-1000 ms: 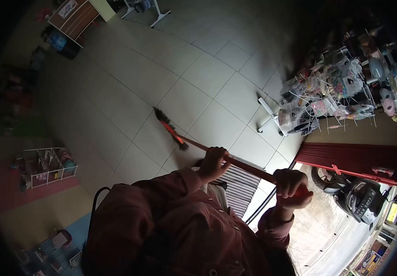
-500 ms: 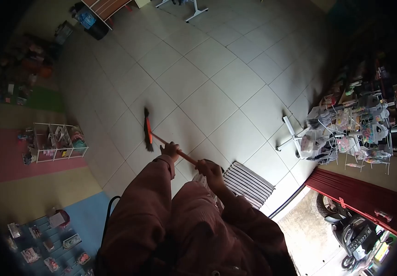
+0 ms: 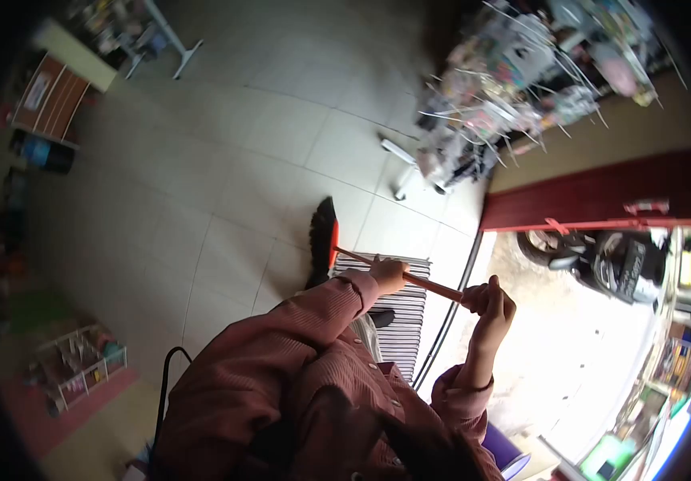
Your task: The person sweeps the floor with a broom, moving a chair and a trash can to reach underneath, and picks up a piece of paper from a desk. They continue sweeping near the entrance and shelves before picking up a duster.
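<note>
A broom with a red head and black bristles [image 3: 324,240] rests on the tiled floor near the middle. Its brown stick [image 3: 435,288] runs right and slightly down from the head. My left hand [image 3: 389,275] is wrapped round the stick closer to the broom head. Farther along, by the stick's end, my right hand [image 3: 490,306] grips it in front of the bright doorway. Beneath the stick lies a striped mat [image 3: 403,321], partly hidden by my left arm. A dark shoe tip [image 3: 382,318] shows on the mat.
Hanging packaged goods [image 3: 514,88] fill a rack at the upper right, with its white foot [image 3: 402,164] on the floor. A red door [image 3: 594,192] and a parked motorcycle [image 3: 602,260] are at the right. A white wire rack [image 3: 81,367] stands lower left.
The view has turned towards the doorway. Both hands and the broom have moved right; the broom head is now beside the mat. The hands still hold the stick and are farther apart.
</note>
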A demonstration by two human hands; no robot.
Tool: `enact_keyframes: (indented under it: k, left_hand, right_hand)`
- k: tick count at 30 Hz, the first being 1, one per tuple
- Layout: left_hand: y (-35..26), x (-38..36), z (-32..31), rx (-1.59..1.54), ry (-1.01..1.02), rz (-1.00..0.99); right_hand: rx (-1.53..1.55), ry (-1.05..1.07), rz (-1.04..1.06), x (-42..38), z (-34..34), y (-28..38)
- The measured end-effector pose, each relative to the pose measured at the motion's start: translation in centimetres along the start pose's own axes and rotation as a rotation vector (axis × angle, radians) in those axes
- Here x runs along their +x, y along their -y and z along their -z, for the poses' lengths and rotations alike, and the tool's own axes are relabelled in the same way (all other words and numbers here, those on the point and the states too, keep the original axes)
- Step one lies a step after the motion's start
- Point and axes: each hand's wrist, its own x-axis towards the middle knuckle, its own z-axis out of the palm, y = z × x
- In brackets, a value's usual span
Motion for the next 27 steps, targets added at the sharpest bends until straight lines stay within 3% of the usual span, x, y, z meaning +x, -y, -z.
enact_keyframes:
  k: [2,8,11,13,15,17,20,21,25,27]
  left_hand:
    - [-6.8,2.3,-1.2,0.045,0.219,-0.053]
    - [-19.4,6.5,-8.0,0.168,0.072,-0.524]
    - [-23.1,9.1,-8.7,0.237,0.032,-0.518]
    - [-22.1,12.4,-10.5,0.269,-0.091,-0.485]
    - [-17.0,17.7,-14.7,0.239,-0.131,-0.346]
    - [-16.0,19.0,-16.3,0.29,-0.15,-0.343]
    - [-20.7,17.7,-21.0,0.19,-0.027,-0.395]
    - [-23.3,17.1,-22.2,0.12,0.066,-0.398]
    - [-29.4,18.1,-28.8,-0.163,0.152,-0.524]
    - [-31.1,17.6,-27.0,-0.114,0.307,-0.539]
  right_hand:
    - [0.017,-0.18,0.056,0.2,5.5,0.2]
    - [0.108,-0.685,0.204,-0.7,18.6,1.2]
    - [0.209,-0.582,0.38,-0.1,23.5,-0.3]
    - [0.305,-0.519,0.329,2.0,25.0,-3.3]
    - [0.304,-0.469,0.172,4.5,26.1,-10.8]
    - [0.301,-0.509,0.149,4.8,26.4,-13.5]
    - [0.041,-0.599,0.036,3.2,29.1,-8.9]
    - [0.003,-0.574,0.113,2.7,30.2,-8.0]
    - [-0.228,-0.614,0.077,2.7,30.5,-4.6]
    - [-0.482,-0.336,0.1,2.7,30.0,-5.1]
